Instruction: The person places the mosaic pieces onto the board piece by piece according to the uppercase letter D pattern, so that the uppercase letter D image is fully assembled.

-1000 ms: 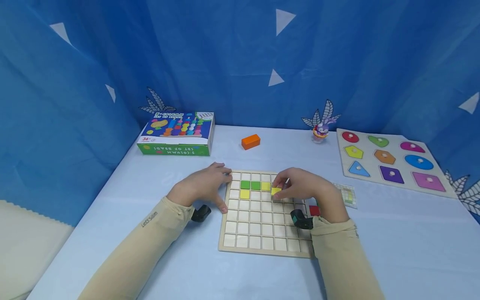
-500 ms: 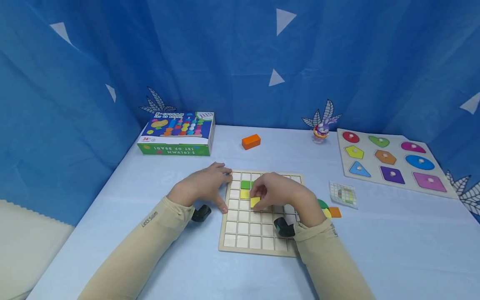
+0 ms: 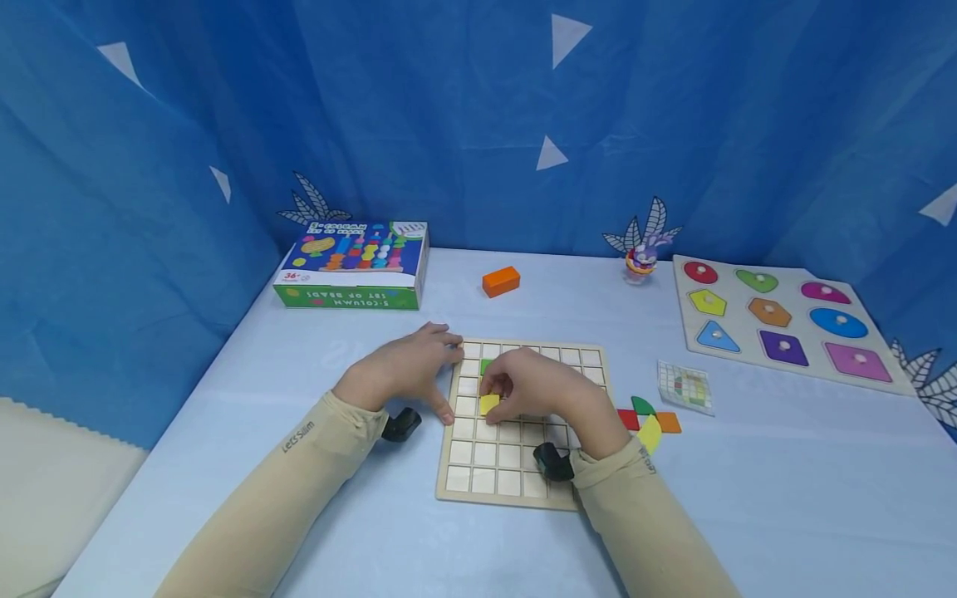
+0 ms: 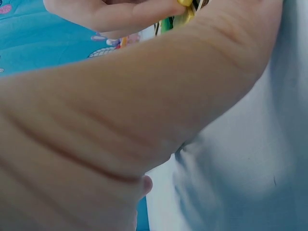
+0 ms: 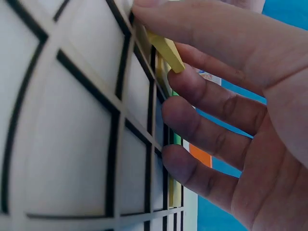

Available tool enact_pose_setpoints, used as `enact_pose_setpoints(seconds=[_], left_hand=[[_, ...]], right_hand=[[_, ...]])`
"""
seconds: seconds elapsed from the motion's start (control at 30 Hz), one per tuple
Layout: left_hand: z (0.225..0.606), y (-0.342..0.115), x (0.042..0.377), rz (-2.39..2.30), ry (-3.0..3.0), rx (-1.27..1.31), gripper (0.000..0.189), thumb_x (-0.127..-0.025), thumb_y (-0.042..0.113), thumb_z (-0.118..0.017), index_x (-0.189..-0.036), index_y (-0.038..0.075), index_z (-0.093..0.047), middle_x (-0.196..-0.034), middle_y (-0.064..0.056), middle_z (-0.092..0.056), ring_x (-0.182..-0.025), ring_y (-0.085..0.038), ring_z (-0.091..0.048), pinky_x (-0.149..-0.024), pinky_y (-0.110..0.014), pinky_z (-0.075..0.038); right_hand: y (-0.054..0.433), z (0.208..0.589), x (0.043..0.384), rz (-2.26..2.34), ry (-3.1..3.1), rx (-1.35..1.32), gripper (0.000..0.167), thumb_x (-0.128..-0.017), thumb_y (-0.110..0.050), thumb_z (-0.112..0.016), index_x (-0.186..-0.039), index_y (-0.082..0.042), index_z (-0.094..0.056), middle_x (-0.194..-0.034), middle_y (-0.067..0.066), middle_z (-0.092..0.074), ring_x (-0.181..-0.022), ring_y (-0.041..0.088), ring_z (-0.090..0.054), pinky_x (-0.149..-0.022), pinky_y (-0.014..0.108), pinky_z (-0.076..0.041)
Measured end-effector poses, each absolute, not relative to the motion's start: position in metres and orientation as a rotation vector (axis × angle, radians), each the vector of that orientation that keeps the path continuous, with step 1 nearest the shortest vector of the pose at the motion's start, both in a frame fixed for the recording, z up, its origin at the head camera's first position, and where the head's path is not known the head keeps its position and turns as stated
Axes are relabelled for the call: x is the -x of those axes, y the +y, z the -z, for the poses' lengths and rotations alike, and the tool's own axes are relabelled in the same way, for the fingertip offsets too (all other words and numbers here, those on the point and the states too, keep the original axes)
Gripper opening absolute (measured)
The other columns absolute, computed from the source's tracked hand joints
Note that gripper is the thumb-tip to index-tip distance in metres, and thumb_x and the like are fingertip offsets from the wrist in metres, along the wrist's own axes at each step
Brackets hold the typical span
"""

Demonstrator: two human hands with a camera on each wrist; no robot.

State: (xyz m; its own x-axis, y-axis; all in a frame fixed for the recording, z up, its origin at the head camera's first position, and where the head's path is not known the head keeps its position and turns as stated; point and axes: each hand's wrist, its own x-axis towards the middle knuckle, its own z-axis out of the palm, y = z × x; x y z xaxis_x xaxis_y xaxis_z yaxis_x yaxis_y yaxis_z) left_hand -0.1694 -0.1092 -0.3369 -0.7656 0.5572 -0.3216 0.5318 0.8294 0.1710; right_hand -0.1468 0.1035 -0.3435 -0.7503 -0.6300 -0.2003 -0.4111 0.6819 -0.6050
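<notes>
My right hand (image 3: 534, 386) pinches a yellow square tile (image 3: 489, 404) between thumb and fingers over the wooden grid board (image 3: 484, 457). In the right wrist view the tile (image 5: 167, 52) is tilted at the board's surface, close to the thumb tip. Part of a green tile (image 3: 486, 365) shows in an upper cell; other placed tiles are mostly behind the right hand. My left hand (image 3: 404, 365) lies at the board's left edge, fingers and thumb spread along it. The left wrist view shows mainly the left wrist and hand (image 4: 144, 106).
Right of the board lie a red tile (image 3: 628, 419), a green piece (image 3: 642, 405), an orange tile (image 3: 669, 423), a yellow piece (image 3: 650, 433) and a pattern card (image 3: 685, 387). Farther back are a bead-set box (image 3: 351, 266), an orange block (image 3: 501, 281), a figurine (image 3: 640, 257) and a shape puzzle (image 3: 736, 336).
My right hand has moved left across the board with a yellow tile, now over a cell nearer the left edge. Loose pieces at the right have come into view. The left hand stays put.
</notes>
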Motion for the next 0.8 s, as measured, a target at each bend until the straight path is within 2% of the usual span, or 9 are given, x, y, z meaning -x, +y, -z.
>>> enact_pose_setpoints(seconds=[0.47, 0.8], left_hand=[[0.3368, -0.1076, 0.1701, -0.081, 2.652, -0.827, 0.101, -0.064, 0.058, -0.089, -0.146, 0.010, -0.055, -0.157, -0.006, -0.040, -0.151, -0.031, -0.018, -0.120, -0.047, -0.025], [0.3349, -0.1077, 0.1685, -0.079, 2.643, -0.822, 0.100, -0.064, 0.057, -0.089, -0.145, 0.009, -0.055, -0.158, -0.006, -0.040, -0.151, -0.031, -0.018, -0.120, -0.046, -0.025]], right_hand=[[0.1001, 0.3446, 0.1463, 0.721, 2.532, 0.761, 0.024, -0.079, -0.020, -0.089, -0.096, -0.020, -0.073, -0.081, -0.005, -0.062, -0.080, 0.015, -0.056, -0.072, 0.029, -0.051], [0.0992, 0.3440, 0.1457, 0.722, 2.519, 0.788, 0.018, -0.080, -0.018, -0.087, -0.093, -0.019, -0.074, -0.078, -0.005, -0.061, -0.076, 0.014, -0.056, -0.068, 0.029, -0.050]])
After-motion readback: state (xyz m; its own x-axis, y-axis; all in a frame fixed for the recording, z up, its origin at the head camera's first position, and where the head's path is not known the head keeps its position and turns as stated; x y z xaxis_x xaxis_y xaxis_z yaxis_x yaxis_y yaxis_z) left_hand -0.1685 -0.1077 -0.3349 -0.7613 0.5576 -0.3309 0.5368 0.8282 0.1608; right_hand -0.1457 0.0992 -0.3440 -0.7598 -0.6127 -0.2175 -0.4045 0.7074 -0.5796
